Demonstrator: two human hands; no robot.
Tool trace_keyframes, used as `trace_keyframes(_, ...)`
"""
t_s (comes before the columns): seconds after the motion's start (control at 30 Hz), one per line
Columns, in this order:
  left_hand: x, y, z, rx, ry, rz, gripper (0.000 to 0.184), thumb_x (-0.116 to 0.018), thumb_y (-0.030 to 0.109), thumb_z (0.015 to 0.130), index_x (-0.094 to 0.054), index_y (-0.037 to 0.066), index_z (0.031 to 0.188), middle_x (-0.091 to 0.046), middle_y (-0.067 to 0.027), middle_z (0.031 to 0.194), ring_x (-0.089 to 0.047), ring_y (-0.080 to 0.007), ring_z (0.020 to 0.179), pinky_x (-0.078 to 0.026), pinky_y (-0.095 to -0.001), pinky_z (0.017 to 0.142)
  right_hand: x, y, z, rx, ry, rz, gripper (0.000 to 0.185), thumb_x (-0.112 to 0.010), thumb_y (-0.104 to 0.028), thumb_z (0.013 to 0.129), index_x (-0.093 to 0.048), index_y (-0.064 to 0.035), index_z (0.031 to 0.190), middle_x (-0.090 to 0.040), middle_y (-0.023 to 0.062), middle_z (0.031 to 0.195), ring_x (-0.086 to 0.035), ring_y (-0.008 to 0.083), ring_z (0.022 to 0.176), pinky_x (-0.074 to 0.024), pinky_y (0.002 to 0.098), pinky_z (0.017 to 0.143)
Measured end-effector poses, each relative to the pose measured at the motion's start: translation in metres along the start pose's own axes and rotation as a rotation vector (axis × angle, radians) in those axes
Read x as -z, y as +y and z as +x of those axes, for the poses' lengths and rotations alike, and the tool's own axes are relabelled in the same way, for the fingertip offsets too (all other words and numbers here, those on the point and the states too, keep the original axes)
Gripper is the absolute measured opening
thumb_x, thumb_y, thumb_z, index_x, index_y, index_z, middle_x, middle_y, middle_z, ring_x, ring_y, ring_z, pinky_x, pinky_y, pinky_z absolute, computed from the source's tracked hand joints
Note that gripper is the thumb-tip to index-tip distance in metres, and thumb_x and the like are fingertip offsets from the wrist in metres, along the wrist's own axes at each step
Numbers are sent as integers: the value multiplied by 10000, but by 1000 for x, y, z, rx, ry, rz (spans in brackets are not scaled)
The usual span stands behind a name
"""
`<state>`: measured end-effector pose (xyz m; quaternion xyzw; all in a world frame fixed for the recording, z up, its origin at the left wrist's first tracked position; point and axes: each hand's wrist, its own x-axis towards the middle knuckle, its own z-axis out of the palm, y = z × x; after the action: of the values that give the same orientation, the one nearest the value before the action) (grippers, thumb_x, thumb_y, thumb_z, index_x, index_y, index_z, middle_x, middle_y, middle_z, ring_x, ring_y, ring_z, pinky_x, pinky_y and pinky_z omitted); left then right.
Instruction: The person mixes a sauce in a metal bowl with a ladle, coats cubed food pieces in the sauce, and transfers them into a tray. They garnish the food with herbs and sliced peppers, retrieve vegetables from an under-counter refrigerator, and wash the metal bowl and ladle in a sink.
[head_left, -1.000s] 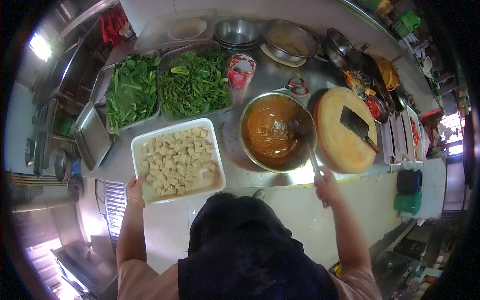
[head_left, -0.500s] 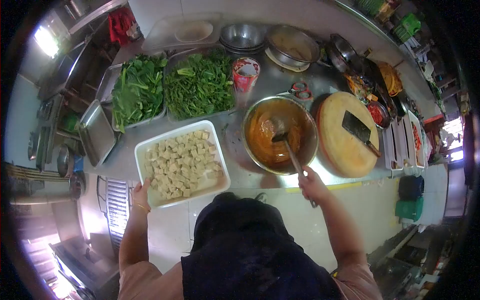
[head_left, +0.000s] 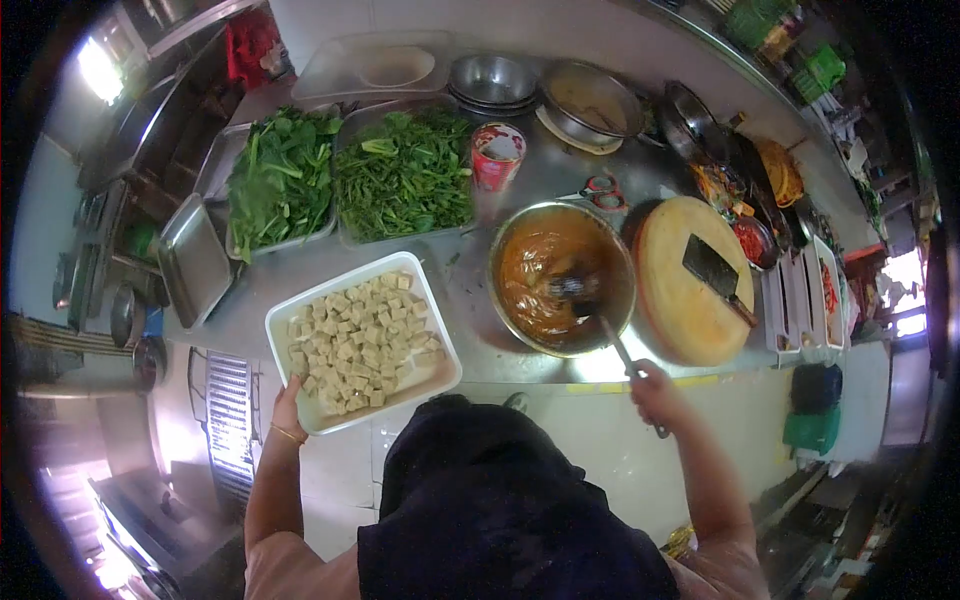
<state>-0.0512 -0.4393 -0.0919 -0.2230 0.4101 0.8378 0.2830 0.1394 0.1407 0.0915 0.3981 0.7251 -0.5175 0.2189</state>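
Observation:
My left hand (head_left: 288, 408) grips the near left corner of a white plastic tray (head_left: 448, 340), fingers hidden under its rim. Cubes of pale tofu (head_left: 350, 345) fill much of the tray, with a bare patch at its near right. My right hand (head_left: 657, 393) is wrapped round the handle of a metal spatula (head_left: 618, 345). The spatula's dark head rests in orange-brown sauce (head_left: 535, 265) at the near right of a steel mixing bowl (head_left: 497, 300). The bowl stands on the counter, right of the tray.
Two trays of leafy greens (head_left: 285, 180) stand behind the tofu. A red can (head_left: 497, 155) and scissors (head_left: 603, 190) lie beyond the bowl. To the right, a cleaver (head_left: 712, 265) rests on a round chopping board (head_left: 675, 310). Steel bowls (head_left: 490, 80) line the back.
My right hand and the spatula have moved right and towards me; the spatula's head has shifted across the sauce. The tofu tray has turned slightly, its near left corner lower and closer.

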Motion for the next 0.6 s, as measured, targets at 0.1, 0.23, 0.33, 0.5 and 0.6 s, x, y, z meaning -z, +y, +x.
trace_keyframes(0.1,-19,4,-9,45,-26,-66,521,-478,307,967,-352,5,1372,-479,-148,1329,-493,-299,1197,-412,-440,1011,1,-14,28,-9,103,91,217,-496,-203,939,-438,-96,1119,-445,-12,595,-373,91,370,-301,261,318)
trace_keyframes(0.23,-31,7,-20,49,11,-2,514,-442,331,975,-369,4,1365,-483,-151,1327,-495,-300,1196,-409,-437,1013,-26,-19,32,37,-29,72,247,-495,-202,931,-437,-90,1143,-439,-3,606,-395,104,407,-322,272,345)
trace_keyframes(0.33,-32,4,-18,37,25,52,510,-435,337,974,-382,5,1358,-494,-154,1315,-503,-302,1188,-411,-433,1009,0,-5,15,-12,4,-9,185,-494,-181,925,-453,-86,1078,-427,1,595,-390,110,401,-314,271,344)
trace_keyframes(0.5,-79,7,-52,-17,94,11,529,-451,321,962,-359,12,1381,-471,-160,1343,-500,-314,1188,-413,-423,1005,-8,-37,45,41,85,116,173,-509,-190,921,-457,-63,1027,-446,5,613,-406,103,430,-324,291,352)
trace_keyframes(0.6,-108,12,-75,-90,80,-22,543,-459,338,956,-349,30,1390,-459,-154,1355,-488,-316,1201,-408,-429,1011,-12,-35,29,73,-21,-24,218,-524,-207,922,-472,-77,1089,-449,1,639,-412,103,470,-350,292,388)
